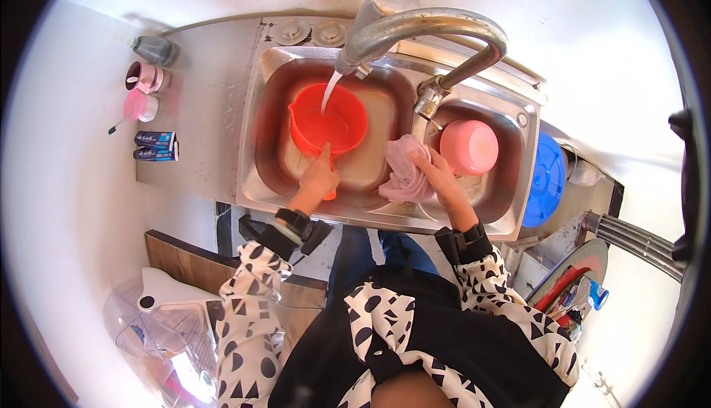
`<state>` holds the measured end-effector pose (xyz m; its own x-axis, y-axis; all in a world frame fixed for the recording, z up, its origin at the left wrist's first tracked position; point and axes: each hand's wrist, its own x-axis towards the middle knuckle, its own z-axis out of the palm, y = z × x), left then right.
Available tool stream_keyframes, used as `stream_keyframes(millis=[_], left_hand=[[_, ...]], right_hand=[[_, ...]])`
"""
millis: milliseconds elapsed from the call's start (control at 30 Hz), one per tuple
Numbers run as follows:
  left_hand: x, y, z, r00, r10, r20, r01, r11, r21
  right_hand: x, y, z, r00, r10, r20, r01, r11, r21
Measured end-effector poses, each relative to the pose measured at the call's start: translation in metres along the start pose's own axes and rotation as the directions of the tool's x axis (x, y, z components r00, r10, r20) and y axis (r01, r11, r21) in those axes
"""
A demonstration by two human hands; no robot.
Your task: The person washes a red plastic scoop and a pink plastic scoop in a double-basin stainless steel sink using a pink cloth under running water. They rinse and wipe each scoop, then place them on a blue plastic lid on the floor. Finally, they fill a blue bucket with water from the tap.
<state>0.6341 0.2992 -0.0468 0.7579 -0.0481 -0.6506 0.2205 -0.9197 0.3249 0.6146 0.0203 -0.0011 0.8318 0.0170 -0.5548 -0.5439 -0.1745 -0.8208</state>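
Observation:
My left hand (320, 179) grips the handle of a red plastic dipper (300, 136) over the larger left basin (383, 105) of a stainless steel double sink. Water (331, 90) runs from the metal faucet (444, 19) into the dipper, where some has gathered. In my right hand (436, 175) is a bunched pink cloth (404, 166), held above the divider between the basins. Just right of that hand, a pink plastic container (469, 147) rests bottom up in the smaller right basin (502, 197).
On the counter's left stand a dark bottle (155, 51), pink cups (145, 77) and two toothpaste tubes (155, 140). A blue plastic lid (544, 180) is right of the sink. Below left is a clear-covered dish rack (166, 336); a metal bar (633, 241) juts from the right.

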Motion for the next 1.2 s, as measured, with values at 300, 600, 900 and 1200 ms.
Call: stream_keyframes(millis=[300,600,900,1200], left_hand=[[-0.033,0.042,-0.074,0.903,0.125,-0.412,-0.129,0.992,0.018],[-0.042,0.148,-0.174,0.368,0.384,-0.847,-0.688,0.726,0.03],[-0.047,0.152,-0.176,0.402,0.389,-0.829,-0.605,0.793,0.079],[-0.055,0.13,-0.157,0.406,0.364,-0.839,-0.616,0.787,0.043]], right_hand=[[0.02,0.01,-0.036,0.911,-0.205,-0.358,0.195,0.979,-0.063],[0.117,-0.031,-0.042,0.93,-0.295,-0.221,0.348,0.901,0.26],[0.137,-0.015,-0.029,0.835,-0.288,-0.468,0.275,0.957,-0.097],[0.139,-0.015,-0.032,0.876,-0.285,-0.39,0.271,0.958,-0.091]])
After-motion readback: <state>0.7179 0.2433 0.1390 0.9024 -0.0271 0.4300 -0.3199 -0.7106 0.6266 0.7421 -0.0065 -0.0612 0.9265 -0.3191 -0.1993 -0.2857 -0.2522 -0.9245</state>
